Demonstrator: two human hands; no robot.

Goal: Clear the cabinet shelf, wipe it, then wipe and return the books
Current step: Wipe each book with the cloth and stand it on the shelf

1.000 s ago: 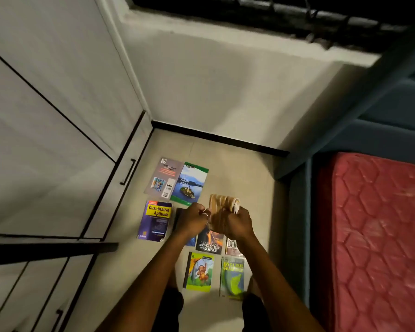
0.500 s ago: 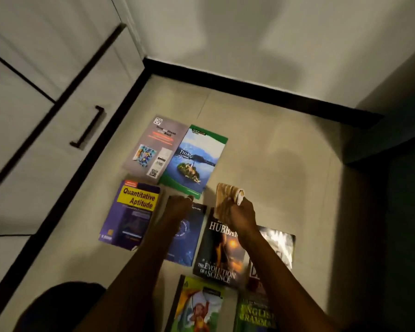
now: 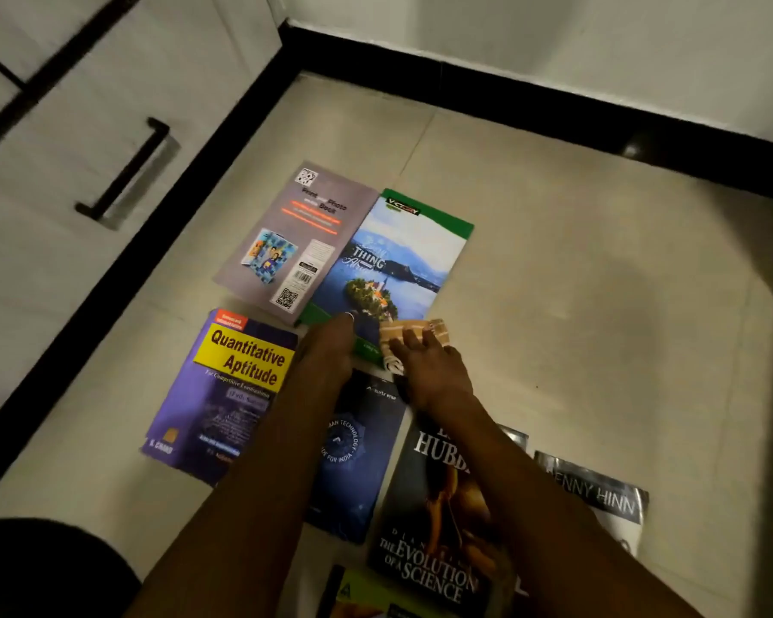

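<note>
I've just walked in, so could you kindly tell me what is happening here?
A person is wiping books laid out on the floor. The right hand presses a striped cloth onto the near edge of the green-bordered lake book, while the left hand steadies that book's near corner. The other books lie untouched.

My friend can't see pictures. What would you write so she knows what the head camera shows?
Two hands reach down to books spread flat on a tiled floor: the right hand presses a folded tan cloth onto the green-edged lake book, while the left hand touches that book's near edge. A purple Quantitative Aptitude book lies left, beside a white cabinet.
</note>
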